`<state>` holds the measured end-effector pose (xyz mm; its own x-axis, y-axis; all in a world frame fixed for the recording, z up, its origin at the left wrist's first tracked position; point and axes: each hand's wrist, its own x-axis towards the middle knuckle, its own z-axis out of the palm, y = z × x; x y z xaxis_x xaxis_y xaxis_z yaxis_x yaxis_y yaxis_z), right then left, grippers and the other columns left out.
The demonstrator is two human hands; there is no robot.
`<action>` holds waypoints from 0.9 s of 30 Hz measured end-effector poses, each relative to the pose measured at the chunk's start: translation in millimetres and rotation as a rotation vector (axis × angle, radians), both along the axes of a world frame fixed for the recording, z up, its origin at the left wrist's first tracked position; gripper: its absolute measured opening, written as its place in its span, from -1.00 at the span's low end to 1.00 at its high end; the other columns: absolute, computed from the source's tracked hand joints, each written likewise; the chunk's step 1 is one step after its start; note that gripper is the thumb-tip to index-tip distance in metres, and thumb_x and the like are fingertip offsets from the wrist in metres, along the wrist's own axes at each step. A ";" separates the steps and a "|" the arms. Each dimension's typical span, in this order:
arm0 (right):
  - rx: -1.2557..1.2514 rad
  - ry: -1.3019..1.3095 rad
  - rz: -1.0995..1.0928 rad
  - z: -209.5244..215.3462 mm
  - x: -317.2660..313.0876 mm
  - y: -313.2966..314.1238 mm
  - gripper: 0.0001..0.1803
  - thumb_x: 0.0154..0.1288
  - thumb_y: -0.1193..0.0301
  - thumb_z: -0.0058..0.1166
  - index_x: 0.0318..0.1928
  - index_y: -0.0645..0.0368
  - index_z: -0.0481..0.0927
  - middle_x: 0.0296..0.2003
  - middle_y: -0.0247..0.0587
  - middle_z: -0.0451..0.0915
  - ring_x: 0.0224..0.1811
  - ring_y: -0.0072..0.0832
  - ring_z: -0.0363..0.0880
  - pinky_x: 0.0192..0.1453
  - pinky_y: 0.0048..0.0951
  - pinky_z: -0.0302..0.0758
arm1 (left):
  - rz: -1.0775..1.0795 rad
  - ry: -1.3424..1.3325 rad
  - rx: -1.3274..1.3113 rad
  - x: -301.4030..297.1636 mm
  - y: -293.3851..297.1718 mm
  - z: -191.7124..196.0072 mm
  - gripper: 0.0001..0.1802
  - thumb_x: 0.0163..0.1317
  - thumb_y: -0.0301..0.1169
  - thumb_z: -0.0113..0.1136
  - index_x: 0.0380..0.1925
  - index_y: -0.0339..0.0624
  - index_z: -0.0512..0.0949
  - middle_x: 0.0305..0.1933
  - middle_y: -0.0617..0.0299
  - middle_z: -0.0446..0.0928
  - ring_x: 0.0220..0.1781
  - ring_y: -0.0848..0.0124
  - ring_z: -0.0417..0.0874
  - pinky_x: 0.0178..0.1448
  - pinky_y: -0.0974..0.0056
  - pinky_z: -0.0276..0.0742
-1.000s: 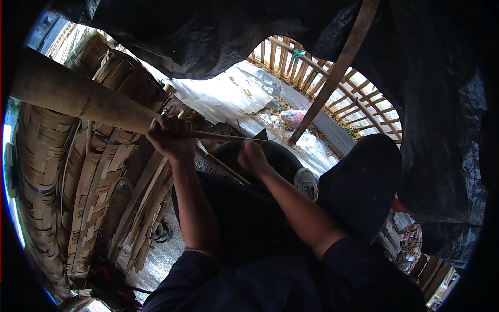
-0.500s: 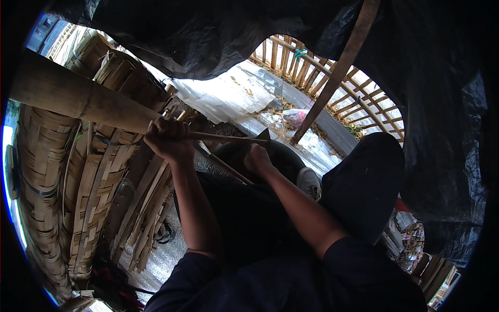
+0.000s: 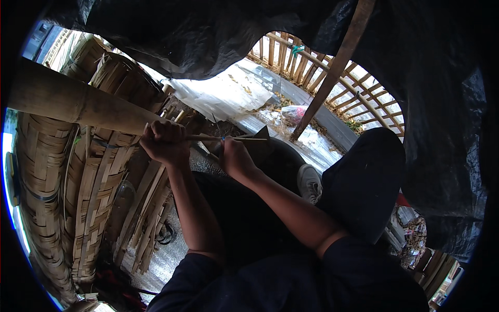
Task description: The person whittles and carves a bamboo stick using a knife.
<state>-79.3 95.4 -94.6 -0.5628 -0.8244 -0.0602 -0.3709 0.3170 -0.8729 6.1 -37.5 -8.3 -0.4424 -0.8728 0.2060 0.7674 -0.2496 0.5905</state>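
Observation:
My left hand (image 3: 165,141) is closed round a slim bamboo stick (image 3: 252,139), whose pale end points right. Close against that stick is my right hand (image 3: 236,158), also closed. A thin dark blade (image 3: 215,124) sticks up from this fist and looks like a knife seen edge-on; its handle is hidden in the fingers. A thick bamboo pole (image 3: 83,99) runs from the left edge up to my left hand. Behind the stick's far end stands a brown pointed piece (image 3: 260,140), beside a dark rounded shape above my lap.
Rolled woven bamboo mats (image 3: 41,192) stand on the left, with split bamboo strips (image 3: 148,213) beside them. A wooden post (image 3: 332,73) slants down ahead, before a bamboo lattice fence (image 3: 358,93). Black plastic sheeting (image 3: 442,140) hangs overhead and right. My shoe (image 3: 310,183) is in front.
My right hand has moved left along the stick, nearer my left hand, and the thin blade now shows above it. The left hand has shifted slightly left.

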 end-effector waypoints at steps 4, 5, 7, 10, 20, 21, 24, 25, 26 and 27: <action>0.031 0.019 -0.061 -15.6 -9.5 4.3 -0.72 0.36 0.39 -0.20 -0.38 0.37 0.43 -0.46 0.35 0.53 -0.31 0.16 0.56 -0.20 0.03 0.49 | 0.052 -0.021 0.052 -1.5 -2.4 5.1 -0.57 0.28 -0.12 -0.34 -0.77 0.04 0.11 -0.83 0.43 -0.07 -0.79 0.57 -0.17 -0.69 0.35 -0.15; 0.051 0.030 -0.051 -20.4 -10.8 3.2 -0.75 0.34 0.40 -0.17 -0.37 0.37 0.42 -0.46 0.33 0.54 -0.29 0.15 0.57 -0.19 0.01 0.50 | 0.048 0.001 0.063 1.2 -6.4 0.9 -0.57 0.28 -0.11 -0.33 -0.77 0.04 0.10 -0.83 0.43 -0.07 -0.79 0.57 -0.17 -0.70 0.35 -0.15; 0.068 0.037 -0.034 -15.4 -6.9 2.5 -0.78 0.31 0.42 -0.15 -0.35 0.37 0.42 -0.45 0.32 0.55 -0.27 0.14 0.57 -0.17 -0.01 0.52 | 0.051 0.021 0.071 5.8 -7.6 -5.1 -0.56 0.28 -0.11 -0.33 -0.77 0.05 0.10 -0.83 0.43 -0.07 -0.79 0.57 -0.16 -0.70 0.35 -0.16; 0.209 0.054 -0.006 9.0 5.5 -0.8 -0.84 0.25 0.47 -0.12 -0.34 0.37 0.41 -0.45 0.29 0.56 -0.28 0.12 0.60 -0.20 0.00 0.54 | -0.045 0.066 0.000 5.6 -7.9 -9.1 -0.55 0.28 -0.09 -0.32 -0.78 0.06 0.09 -0.83 0.44 -0.08 -0.80 0.56 -0.17 -0.70 0.34 -0.17; 0.120 0.154 0.000 17.8 12.1 2.6 -0.87 0.19 0.52 -0.09 -0.32 0.39 0.35 -0.56 0.27 0.54 -0.40 0.10 0.61 -0.34 0.02 0.55 | -0.083 0.125 0.071 9.3 -5.5 -8.0 -0.55 0.28 -0.09 -0.30 -0.77 0.04 0.10 -0.83 0.42 -0.07 -0.80 0.54 -0.14 -0.68 0.34 -0.17; 0.113 0.155 -0.006 30.3 15.8 -0.1 -0.87 0.19 0.52 -0.09 -0.32 0.39 0.35 -0.56 0.27 0.54 -0.40 0.10 0.61 -0.34 0.02 0.55 | -0.105 0.142 0.060 6.6 -6.6 -9.9 -0.56 0.28 -0.10 -0.29 -0.76 0.04 0.10 -0.83 0.41 -0.06 -0.79 0.53 -0.13 -0.68 0.33 -0.16; 0.078 0.118 -0.007 56.3 23.9 2.0 -0.88 0.19 0.54 -0.10 -0.32 0.38 0.35 -0.56 0.25 0.55 -0.41 0.10 0.61 -0.33 0.02 0.55 | -0.114 0.101 -0.045 0.6 1.8 -4.1 -0.57 0.27 -0.11 -0.27 -0.76 0.03 0.12 -0.82 0.41 -0.05 -0.79 0.53 -0.12 -0.68 0.34 -0.14; 0.065 0.110 -0.016 49.4 16.9 1.3 -0.88 0.18 0.55 -0.10 -0.32 0.38 0.35 -0.56 0.25 0.55 -0.41 0.10 0.61 -0.33 0.01 0.55 | -0.116 0.099 -0.042 0.1 3.9 -2.9 -0.57 0.27 -0.11 -0.27 -0.76 0.03 0.12 -0.82 0.41 -0.05 -0.79 0.53 -0.12 -0.68 0.34 -0.14; 0.051 0.103 -0.025 42.5 11.7 3.5 -0.89 0.17 0.56 -0.10 -0.32 0.39 0.35 -0.56 0.25 0.55 -0.40 0.09 0.61 -0.33 0.00 0.56 | -0.102 0.079 -0.018 -0.5 5.4 -1.7 -0.57 0.26 -0.11 -0.26 -0.76 0.02 0.12 -0.82 0.41 -0.04 -0.79 0.53 -0.12 -0.67 0.34 -0.14; 0.027 0.074 0.002 36.6 4.5 6.6 -0.88 0.17 0.56 -0.10 -0.32 0.39 0.35 -0.56 0.25 0.55 -0.39 0.09 0.61 -0.33 -0.01 0.56 | -0.087 0.064 -0.003 -3.0 3.3 1.3 -0.58 0.26 -0.11 -0.26 -0.76 0.02 0.13 -0.82 0.41 -0.04 -0.78 0.53 -0.12 -0.67 0.34 -0.13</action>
<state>-74.8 102.0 -58.0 -0.5646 -0.8244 -0.0403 -0.4350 0.3387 -0.8343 3.1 -34.2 -7.0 -0.5022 -0.8313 0.2383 0.7790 -0.3152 0.5420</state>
